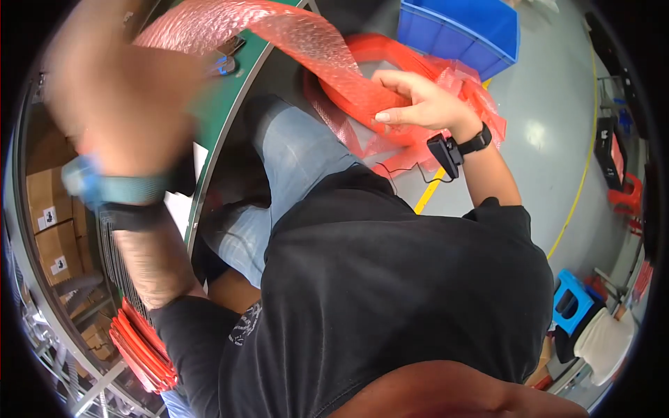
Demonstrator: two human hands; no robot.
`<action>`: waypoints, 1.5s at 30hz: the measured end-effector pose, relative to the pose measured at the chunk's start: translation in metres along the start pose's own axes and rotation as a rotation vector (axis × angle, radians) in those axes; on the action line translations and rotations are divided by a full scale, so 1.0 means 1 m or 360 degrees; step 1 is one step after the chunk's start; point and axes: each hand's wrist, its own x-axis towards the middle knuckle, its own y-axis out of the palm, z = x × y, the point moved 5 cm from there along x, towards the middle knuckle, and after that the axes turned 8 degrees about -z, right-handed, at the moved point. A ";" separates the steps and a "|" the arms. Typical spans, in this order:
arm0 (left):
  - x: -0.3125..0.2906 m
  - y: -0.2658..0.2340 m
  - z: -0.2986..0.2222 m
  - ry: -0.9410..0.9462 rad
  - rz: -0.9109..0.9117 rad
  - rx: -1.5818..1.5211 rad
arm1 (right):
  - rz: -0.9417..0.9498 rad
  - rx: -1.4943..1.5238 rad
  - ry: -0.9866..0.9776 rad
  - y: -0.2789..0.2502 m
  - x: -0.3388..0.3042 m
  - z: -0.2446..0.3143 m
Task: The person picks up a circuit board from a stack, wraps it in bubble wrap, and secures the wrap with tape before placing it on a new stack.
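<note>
A long strip of red bubble wrap (296, 35) arches from near my left hand, over the bench edge, down to a loose heap of red bubble wrap (484, 104) by the floor. My left hand (125, 104) is raised over the green bench (226, 108) at the strip's left end. Motion smears its fingers, so its grip cannot be made out. Beside the heap, my right hand (421, 104) has thumb and fingers apart, with the red wrap right at its fingertips. A small blue-handled tool (224, 67) lies on the bench under the strip.
A blue plastic crate (456, 31) stands beyond the heap. Cardboard boxes (52, 195) fill a shelf at left, above a stack of folded red sheets (143, 348). At right are a blue stool (571, 303), a white roll (606, 341) and a red stool (625, 195).
</note>
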 end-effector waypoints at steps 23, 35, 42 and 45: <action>-0.063 -0.042 0.098 -0.0240 0.1254 0.0593 | 0.0071 -0.0365 -0.0678 -0.087 0.034 0.189; -0.072 -0.128 0.135 -0.0859 0.0480 0.0005 | -0.0457 -0.0962 -0.0718 -0.188 0.003 0.167; -0.158 -0.135 0.184 -0.2091 0.1413 -0.0855 | -0.0640 -0.0182 -0.0618 -0.258 0.007 0.136; -0.154 -0.129 0.144 -0.2550 0.1078 -0.1821 | -0.0616 -0.0524 0.0059 -0.286 0.039 0.070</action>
